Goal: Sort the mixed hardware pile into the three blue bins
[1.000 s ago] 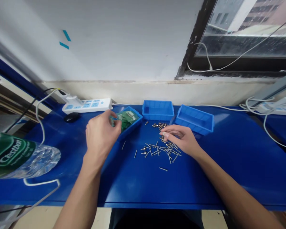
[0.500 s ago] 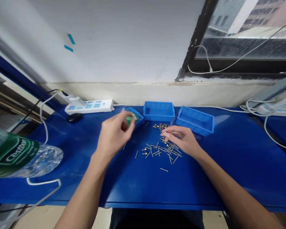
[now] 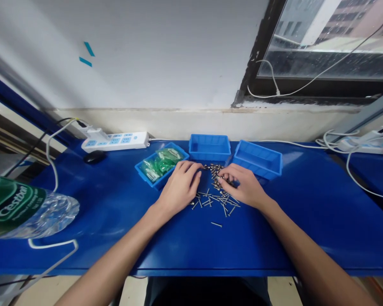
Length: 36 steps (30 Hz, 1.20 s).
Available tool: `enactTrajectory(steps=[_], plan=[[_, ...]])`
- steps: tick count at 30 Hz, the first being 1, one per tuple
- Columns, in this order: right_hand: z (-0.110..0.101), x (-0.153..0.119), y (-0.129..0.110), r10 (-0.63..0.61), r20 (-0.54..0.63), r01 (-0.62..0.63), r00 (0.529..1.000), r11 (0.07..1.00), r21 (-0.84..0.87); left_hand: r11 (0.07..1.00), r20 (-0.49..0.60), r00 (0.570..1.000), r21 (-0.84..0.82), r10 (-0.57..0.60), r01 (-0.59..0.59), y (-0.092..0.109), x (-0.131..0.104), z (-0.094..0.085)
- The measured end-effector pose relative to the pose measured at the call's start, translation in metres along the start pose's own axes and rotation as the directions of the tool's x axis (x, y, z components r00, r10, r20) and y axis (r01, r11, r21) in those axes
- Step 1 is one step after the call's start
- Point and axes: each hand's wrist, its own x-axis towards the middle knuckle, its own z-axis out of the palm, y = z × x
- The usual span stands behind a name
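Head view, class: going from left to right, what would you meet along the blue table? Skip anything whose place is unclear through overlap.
Water bottle, black mouse, blue bin of green packets, middle blue bin, right blue bin, white power strip at the right edge.

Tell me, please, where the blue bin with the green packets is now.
In the head view, the blue bin stands left of centre, between the black mouse and the left hand.
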Motion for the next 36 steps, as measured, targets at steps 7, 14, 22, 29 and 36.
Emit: enactTrajectory(steps=[7,14,22,29,36], plan=[[-0.01,-0.018,-0.024,-0.083,0.218,0.093,0.972,0.995,-0.038,1.0,0.261,0.965,0.019,0.019,-0.024,-0.002,-0.034,-0.008],[0.004,-0.036,-0.017,-0.169,0.24,0.211,0.956,0.964,-0.164,0.999,0.284,0.959,0.039,-0.02,0.01,-0.002,-0.042,0.009],[0.003,-0.008,0.012,-0.19,0.192,0.226,0.963,0.955,-0.191,0.992,0.227,0.966,-0.015,0.126,-0.126,0.002,-0.014,0.03],[0.006,0.003,0.019,-0.191,0.146,0.217,0.971,0.959,-0.183,0.982,0.229,0.96,0.055,0.163,-0.18,-0.012,-0.01,0.009],[0.004,0.001,0.019,-0.191,0.151,0.213,0.97,0.967,-0.142,0.96,0.401,0.887,0.058,0.23,-0.274,-0.028,-0.029,-0.028]])
